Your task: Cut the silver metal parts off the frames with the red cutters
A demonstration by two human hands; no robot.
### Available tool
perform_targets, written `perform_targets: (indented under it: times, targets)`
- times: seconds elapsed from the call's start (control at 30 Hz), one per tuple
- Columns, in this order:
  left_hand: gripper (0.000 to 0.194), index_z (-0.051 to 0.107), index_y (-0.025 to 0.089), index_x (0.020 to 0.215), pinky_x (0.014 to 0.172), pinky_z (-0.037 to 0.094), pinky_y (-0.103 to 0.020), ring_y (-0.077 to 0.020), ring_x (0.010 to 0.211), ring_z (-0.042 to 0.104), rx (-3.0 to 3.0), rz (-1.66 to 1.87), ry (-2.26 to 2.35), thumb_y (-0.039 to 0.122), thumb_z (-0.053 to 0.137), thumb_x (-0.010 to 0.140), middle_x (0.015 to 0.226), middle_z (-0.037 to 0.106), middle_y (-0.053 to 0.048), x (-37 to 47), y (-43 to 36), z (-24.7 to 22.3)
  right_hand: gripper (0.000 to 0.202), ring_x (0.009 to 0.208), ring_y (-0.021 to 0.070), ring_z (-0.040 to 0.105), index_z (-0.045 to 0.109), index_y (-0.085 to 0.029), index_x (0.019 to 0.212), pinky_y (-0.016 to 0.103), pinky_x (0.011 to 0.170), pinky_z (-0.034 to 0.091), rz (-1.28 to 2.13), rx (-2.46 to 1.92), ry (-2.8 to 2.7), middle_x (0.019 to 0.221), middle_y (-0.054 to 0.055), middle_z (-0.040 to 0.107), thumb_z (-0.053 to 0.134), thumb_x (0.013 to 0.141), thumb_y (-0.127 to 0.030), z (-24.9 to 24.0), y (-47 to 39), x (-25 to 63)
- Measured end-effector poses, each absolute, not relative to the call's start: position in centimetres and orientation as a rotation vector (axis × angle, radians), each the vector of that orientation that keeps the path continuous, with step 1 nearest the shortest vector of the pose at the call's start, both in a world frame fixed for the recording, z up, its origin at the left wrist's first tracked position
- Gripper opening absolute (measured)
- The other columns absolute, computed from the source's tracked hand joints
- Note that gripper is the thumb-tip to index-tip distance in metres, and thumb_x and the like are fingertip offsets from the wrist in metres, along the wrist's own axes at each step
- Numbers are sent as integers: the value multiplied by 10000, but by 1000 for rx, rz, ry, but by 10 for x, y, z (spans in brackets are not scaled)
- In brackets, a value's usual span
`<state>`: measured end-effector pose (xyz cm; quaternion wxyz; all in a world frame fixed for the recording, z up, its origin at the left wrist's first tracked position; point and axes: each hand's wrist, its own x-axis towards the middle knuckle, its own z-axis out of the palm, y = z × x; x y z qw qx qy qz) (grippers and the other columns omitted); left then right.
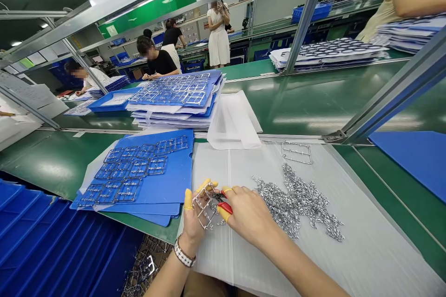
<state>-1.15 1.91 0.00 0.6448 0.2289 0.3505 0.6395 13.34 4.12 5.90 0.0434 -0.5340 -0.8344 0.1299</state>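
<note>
My left hand (193,228), with yellow finger cots, grips a silver sprue frame (199,216) and holds it tilted up over the pale sheet. Wrapped round red-handled nippers (226,207), my right hand (249,213) has their dark jaws at the frame's right side. Whether the blades touch it I cannot tell. Small silver pieces lie under the frame. Right of my hands spreads a pile of small silver parts (310,199). Beyond the pile rests a bare sprue frame (297,152). To the left, rows of filled sprue frames (138,167) lie on blue sheets (176,181).
Behind stands a tall stack of layered sheets (170,118) topped with more frames, beside a blue tray (109,103). A slanted metal post (390,88) rises at right. Blue bins (52,246) and discarded frames (139,269) are below the table's left edge. Several people work beyond.
</note>
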Motion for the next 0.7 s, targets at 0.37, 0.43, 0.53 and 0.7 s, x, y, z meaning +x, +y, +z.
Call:
perform_targets:
  times: [0.37, 0.43, 0.53, 0.7]
  targets:
    - [581, 664, 156, 1126, 1024, 356, -426, -279, 1100, 575, 569, 1462, 819, 577, 349, 877, 1145, 667, -122, -12, 19, -7, 298, 875, 262, 619, 621, -183, 1048, 364, 733, 408, 411, -1636, -2555, 942, 111, 667, 475, 855, -357, 60, 44, 130]
    - [581, 661, 157, 1131, 1032, 350, -429, -280, 1111, 570, 564, 1472, 805, 576, 348, 879, 1142, 669, -120, -12, 19, -8, 296, 872, 257, 620, 615, -178, 1049, 357, 730, 407, 418, -1635, -2558, 942, 113, 664, 471, 859, -353, 61, 45, 130]
    - [584, 658, 154, 1136, 1018, 362, -442, -289, 1104, 571, 572, 1473, 810, 581, 357, 874, 1120, 677, -128, -11, 19, -8, 282, 855, 245, 623, 614, -180, 1032, 343, 717, 407, 438, -1628, -2562, 939, 113, 664, 466, 862, -350, 62, 45, 131]
    - [583, 658, 158, 1136, 1020, 360, -438, -283, 1089, 578, 590, 1484, 839, 587, 368, 868, 1132, 671, -130, -10, 18, -8, 259, 829, 240, 625, 624, -186, 980, 336, 699, 412, 423, -1623, -2565, 900, 103, 664, 464, 855, -348, 63, 45, 130]
